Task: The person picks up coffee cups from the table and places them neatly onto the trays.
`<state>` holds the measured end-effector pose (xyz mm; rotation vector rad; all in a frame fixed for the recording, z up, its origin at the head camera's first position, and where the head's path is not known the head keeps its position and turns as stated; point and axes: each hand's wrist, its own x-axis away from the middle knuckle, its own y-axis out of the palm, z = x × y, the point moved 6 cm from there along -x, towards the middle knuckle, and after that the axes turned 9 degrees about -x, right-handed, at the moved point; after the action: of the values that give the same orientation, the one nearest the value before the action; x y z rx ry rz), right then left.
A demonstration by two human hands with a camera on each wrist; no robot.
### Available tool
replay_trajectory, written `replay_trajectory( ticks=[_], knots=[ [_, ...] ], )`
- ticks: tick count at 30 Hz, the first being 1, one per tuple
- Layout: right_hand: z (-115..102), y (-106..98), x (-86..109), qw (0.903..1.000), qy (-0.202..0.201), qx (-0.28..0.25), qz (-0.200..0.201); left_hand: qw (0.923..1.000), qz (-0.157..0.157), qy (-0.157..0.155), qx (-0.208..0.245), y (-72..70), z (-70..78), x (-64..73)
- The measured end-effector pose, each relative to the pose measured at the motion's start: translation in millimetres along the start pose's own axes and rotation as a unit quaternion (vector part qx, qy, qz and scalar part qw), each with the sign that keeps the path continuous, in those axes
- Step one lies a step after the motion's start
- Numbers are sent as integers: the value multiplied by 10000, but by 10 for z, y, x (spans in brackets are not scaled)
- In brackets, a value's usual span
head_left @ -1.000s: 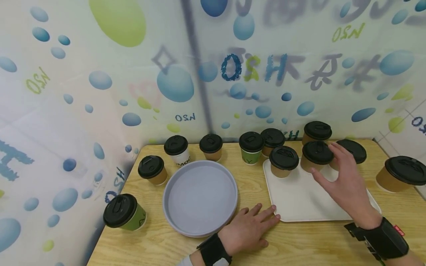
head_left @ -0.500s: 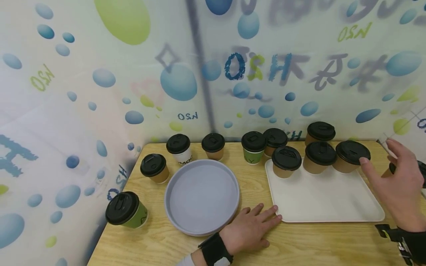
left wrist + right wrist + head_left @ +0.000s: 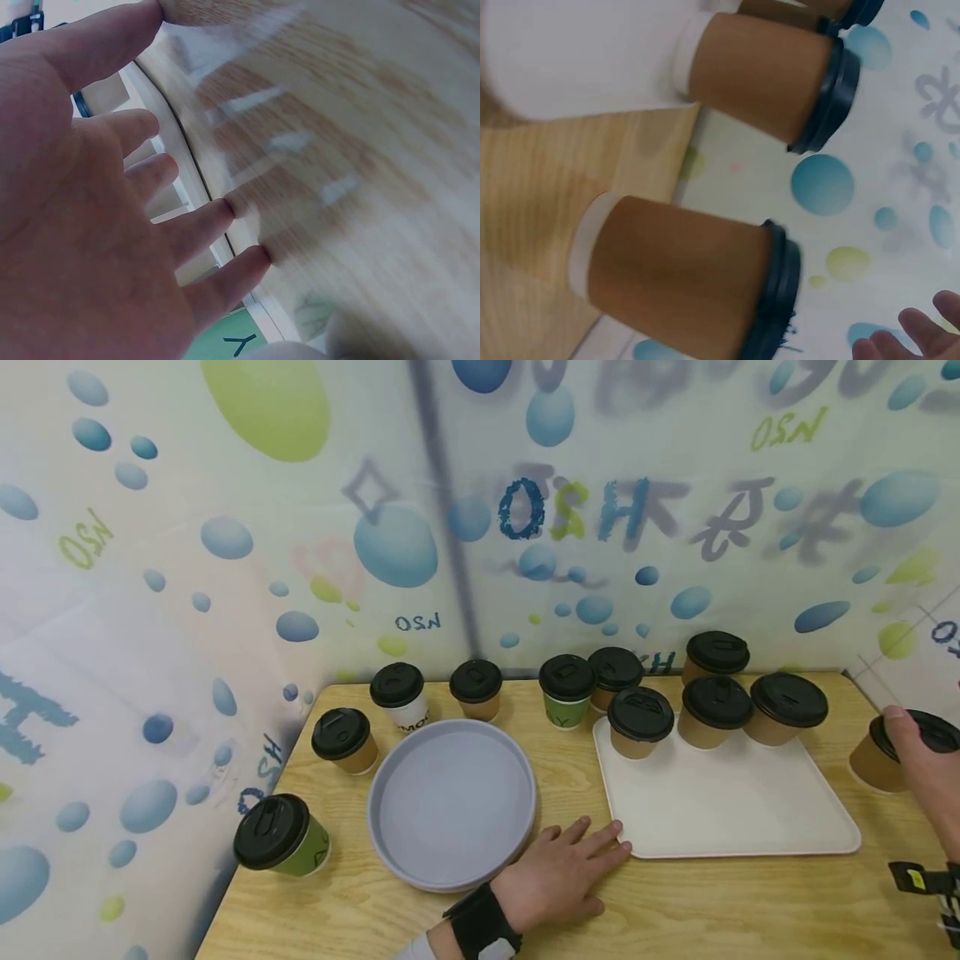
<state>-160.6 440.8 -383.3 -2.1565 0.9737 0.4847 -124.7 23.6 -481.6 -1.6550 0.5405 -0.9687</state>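
My left hand [image 3: 562, 870] rests on the wooden table with fingers spread, fingertips right at the white tray's [image 3: 735, 810] near left corner. In the left wrist view its fingertips [image 3: 255, 259] meet the wood. My right hand [image 3: 930, 781], partly cut off by the frame, is beside the far-right brown paper cup [image 3: 873, 766] with a black lid. Its thumb overlaps that lid in the head view. In the right wrist view the fingers [image 3: 930, 337] are loosely extended beyond the lid, apart from it. Three lidded brown cups [image 3: 636, 747] stand along the tray's back edge.
A round grey plate [image 3: 453, 802] lies left of the tray. Around it stand a green cup [image 3: 303, 847], a brown cup [image 3: 356, 758], a white cup [image 3: 408, 714] and another brown cup [image 3: 480, 708]. More lidded cups, one green [image 3: 564, 712], stand behind the tray near the patterned backdrop [image 3: 375, 635].
My right hand has moved right, from over the cups on the tray to the far-right cup. The left hand has stayed in place.
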Motion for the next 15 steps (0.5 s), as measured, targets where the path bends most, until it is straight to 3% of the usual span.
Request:
replay_trajectory(
  ticks=[6, 15],
  knots=[
    [359, 66, 56, 9896, 1378, 286, -280, 10000, 12, -8, -55, -2, -12, 5],
    [760, 186, 15, 9883, 1410, 199, -554, 10000, -13, -20, -17, 7, -17, 0]
  ],
)
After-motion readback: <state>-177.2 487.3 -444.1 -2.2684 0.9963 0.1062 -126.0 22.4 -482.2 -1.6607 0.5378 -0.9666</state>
